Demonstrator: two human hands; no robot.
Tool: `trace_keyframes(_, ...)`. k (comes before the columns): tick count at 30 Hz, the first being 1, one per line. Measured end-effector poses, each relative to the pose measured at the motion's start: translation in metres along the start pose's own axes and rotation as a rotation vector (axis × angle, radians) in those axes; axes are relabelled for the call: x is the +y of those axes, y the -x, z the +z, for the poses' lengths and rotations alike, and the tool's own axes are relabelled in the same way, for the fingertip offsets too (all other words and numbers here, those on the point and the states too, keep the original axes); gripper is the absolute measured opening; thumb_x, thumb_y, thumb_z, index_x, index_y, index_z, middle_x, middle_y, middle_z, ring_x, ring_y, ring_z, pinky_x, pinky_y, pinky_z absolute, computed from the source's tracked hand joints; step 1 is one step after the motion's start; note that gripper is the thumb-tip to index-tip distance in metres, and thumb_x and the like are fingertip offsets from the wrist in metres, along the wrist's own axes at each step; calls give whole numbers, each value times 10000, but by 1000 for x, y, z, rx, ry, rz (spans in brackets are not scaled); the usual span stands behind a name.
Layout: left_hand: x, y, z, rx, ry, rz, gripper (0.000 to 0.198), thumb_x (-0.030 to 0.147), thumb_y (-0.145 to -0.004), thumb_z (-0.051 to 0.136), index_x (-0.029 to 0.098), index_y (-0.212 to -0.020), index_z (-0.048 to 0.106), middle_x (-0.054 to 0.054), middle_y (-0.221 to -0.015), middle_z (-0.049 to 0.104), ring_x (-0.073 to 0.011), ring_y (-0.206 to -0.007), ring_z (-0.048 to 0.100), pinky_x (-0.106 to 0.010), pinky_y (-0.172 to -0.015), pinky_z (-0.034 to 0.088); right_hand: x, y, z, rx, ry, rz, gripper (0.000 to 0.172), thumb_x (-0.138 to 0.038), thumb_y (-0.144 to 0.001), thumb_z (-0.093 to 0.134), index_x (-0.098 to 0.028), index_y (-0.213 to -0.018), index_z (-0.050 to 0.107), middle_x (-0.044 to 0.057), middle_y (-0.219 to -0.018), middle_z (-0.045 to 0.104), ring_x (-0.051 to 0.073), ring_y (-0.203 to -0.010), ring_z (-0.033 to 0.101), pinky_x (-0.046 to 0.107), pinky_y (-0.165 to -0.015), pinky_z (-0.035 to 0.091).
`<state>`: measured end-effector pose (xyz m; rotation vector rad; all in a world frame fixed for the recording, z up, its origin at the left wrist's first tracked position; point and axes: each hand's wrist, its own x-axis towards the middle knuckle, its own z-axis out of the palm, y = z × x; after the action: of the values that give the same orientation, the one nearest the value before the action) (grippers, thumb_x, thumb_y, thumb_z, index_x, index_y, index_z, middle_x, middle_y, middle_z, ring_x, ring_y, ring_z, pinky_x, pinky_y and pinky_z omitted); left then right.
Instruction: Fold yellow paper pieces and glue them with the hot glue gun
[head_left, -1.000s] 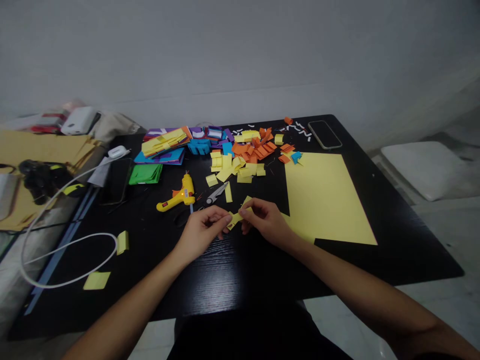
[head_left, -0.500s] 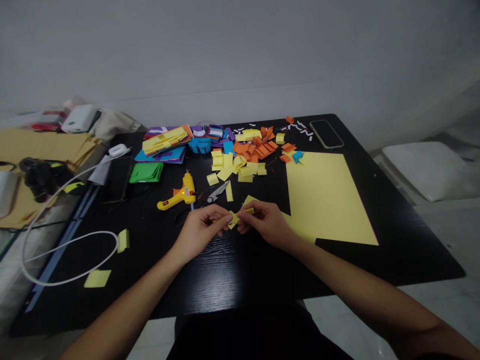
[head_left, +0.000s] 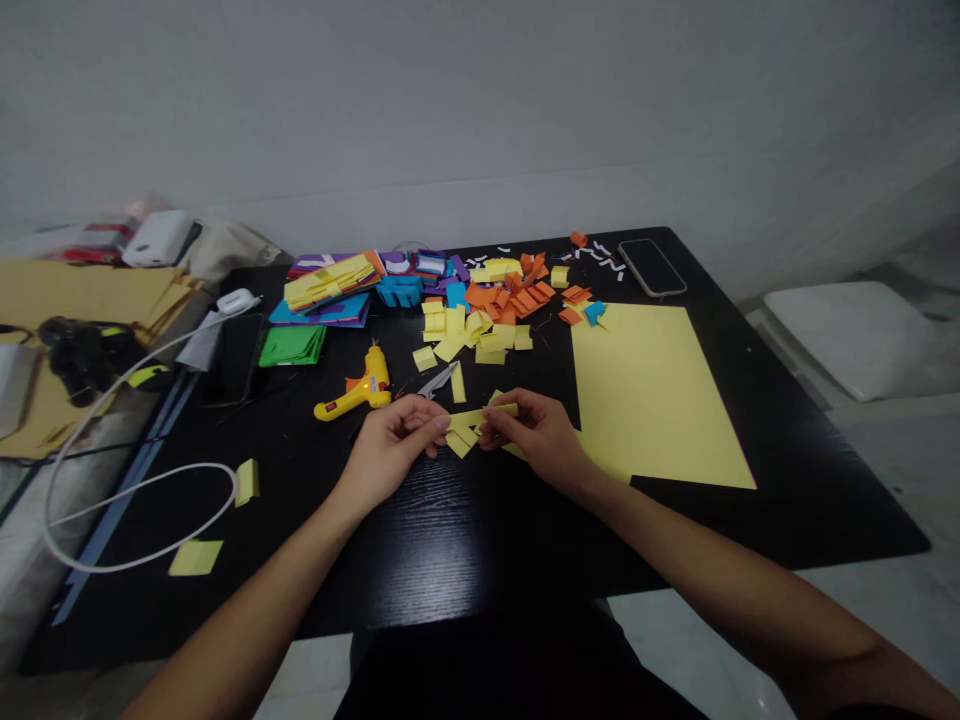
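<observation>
Over the middle of a black table [head_left: 465,550], my left hand [head_left: 390,450] and my right hand [head_left: 536,435] both pinch a small folded yellow paper strip [head_left: 469,425]. Each hand grips one end with closed fingers, and the strip shows several creases between them. A large yellow paper sheet [head_left: 652,395] lies flat just right of my right hand. A yellow glue gun [head_left: 356,390] and small scissors [head_left: 439,382] rest just beyond my left hand.
Heaps of cut yellow [head_left: 469,335] and orange [head_left: 517,295] paper pieces lie further back, with stacked coloured paper [head_left: 330,290] and green paper [head_left: 292,345] to the left. A phone [head_left: 651,267] lies at the far right corner. A white cable [head_left: 135,480] loops at the left edge.
The hands have drawn slightly apart, and the yellow strip now shows more length and folds between them. Everything else on the table is unchanged.
</observation>
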<state>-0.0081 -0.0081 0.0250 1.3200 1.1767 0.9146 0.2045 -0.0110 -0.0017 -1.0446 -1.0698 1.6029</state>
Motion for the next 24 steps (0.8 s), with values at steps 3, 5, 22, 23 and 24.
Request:
trace_keyframes(3,1,0,-1,1,14,-13,219,344,-833,794,134,-867,743,-29,-680,717,-120,-584,648,-224,-567,558,-2,0,0,-3,-2,20,367,-497,-770,858,-178,-855,698,9,-732,742,149,-622,734,322,-686,661)
trace_keyframes(5,0,-1,-1,-1,23,-20,216,338,-824,801,133,-861,744,-33,-681,724,-123,-587,655,-227,-572,563,-3,1,0,-19,2,45,372,-502,-771,856,-178,-847,691,13,-727,747,158,-629,744,327,-688,661)
trace_keyframes(22,-2,-1,1,-1,112,-80,215,297,-799,823,110,-868,744,-44,-668,742,-118,-566,662,-211,-540,554,1,4,2,-20,38,18,357,-475,-782,860,-155,-875,731,46,-753,780,178,-687,772,331,-719,662)
trace_keyframes(23,-3,-2,0,15,121,-79,219,298,-795,827,108,-866,745,-44,-664,743,-117,-560,661,-211,-537,553,1,4,2,-21,44,18,358,-478,-782,859,-156,-867,730,46,-755,779,177,-690,771,329,-721,659)
trace_keyframes(24,-3,-2,0,28,129,-75,223,300,-794,829,107,-869,746,-44,-666,745,-119,-561,664,-215,-544,558,1,3,2,-31,52,22,359,-482,-780,858,-156,-857,728,47,-756,778,178,-696,770,326,-721,655)
